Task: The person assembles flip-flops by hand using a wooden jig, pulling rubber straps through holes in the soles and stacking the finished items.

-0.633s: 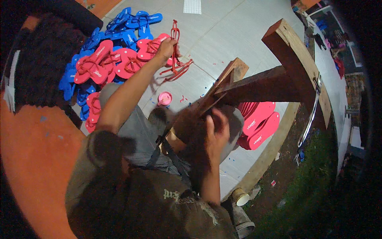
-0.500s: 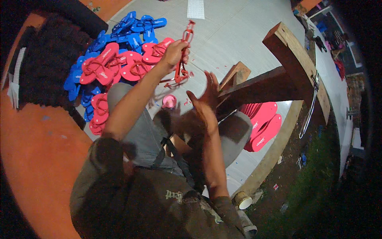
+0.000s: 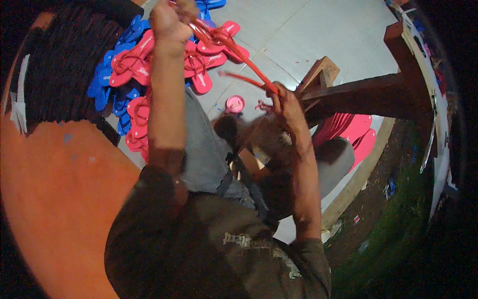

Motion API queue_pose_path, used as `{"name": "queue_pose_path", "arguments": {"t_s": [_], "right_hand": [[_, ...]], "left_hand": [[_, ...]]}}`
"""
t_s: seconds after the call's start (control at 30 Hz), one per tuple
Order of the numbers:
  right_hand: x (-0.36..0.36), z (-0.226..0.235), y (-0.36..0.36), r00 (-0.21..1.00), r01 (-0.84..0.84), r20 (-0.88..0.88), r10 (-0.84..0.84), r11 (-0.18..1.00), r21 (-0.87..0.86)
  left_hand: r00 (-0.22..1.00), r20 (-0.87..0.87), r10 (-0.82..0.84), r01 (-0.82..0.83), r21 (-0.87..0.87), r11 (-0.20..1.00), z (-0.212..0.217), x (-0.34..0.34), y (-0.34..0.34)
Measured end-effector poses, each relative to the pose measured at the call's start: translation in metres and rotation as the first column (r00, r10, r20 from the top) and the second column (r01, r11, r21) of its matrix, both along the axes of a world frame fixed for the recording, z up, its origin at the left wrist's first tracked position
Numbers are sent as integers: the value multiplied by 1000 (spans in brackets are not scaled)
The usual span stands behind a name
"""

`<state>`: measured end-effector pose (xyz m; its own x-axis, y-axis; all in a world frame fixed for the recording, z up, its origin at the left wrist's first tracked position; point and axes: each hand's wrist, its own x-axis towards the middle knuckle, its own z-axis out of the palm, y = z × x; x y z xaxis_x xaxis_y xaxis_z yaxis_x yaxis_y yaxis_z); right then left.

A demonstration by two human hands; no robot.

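At the upper left my left hand [image 3: 169, 27] is closed on a bunch of glossy red flip-flop straps [image 3: 239, 54], partly blurred by motion. The straps run slanting down to my right hand [image 3: 288, 105], whose fingers pinch the lower end. One loose strap end sticks out leftward beside the right fingers. Pink flip-flops [image 3: 201, 62] with red straps lie on the floor under and beside my left forearm. Blue flip-flops [image 3: 103, 82] lie among and behind them. Beyond my right forearm, several pink soles [image 3: 343, 127] are stacked in a leaning row.
A dark wooden stand [image 3: 368, 94] rises to the right, close to my right hand. On the tiled floor between my legs is a small pink tub [image 3: 235, 103]. A ribbed black stack [image 3: 69, 70] stands at the left, by the orange floor [image 3: 64, 199].
My left hand has moved up and left with the red straps. My right hand, open and apart before, now grips their other end. The view has shifted too.
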<state>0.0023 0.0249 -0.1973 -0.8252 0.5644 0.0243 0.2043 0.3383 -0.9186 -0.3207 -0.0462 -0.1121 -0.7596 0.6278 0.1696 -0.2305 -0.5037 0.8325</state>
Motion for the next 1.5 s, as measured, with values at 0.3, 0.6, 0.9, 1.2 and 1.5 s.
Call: {"name": "queue_pose_path", "arguments": {"t_s": [0.3,0.6,0.9,1.2,1.5], "right_hand": [[-56,25,40,859,50,454,-236,922,384],[-35,-4,-29,847,437,-69,-527,765,-474],[22,-42,-38,753,103,-170,-635,369,-924],[8,-33,-46,774,133,-164,-611,411,-902],[2,-38,-55,785,329,-33,-618,462,-824]], "left_hand": [[926,-319,-201,13,-505,863,-62,61,-37],[486,-652,-583,-40,-682,730,-10,188,-42],[853,-497,-158,-521,-827,-212,-239,100,-331],[893,-402,202,-386,-915,-114,-286,69,-341],[569,523,635,-141,-699,702,-162,-27,-306]]}}
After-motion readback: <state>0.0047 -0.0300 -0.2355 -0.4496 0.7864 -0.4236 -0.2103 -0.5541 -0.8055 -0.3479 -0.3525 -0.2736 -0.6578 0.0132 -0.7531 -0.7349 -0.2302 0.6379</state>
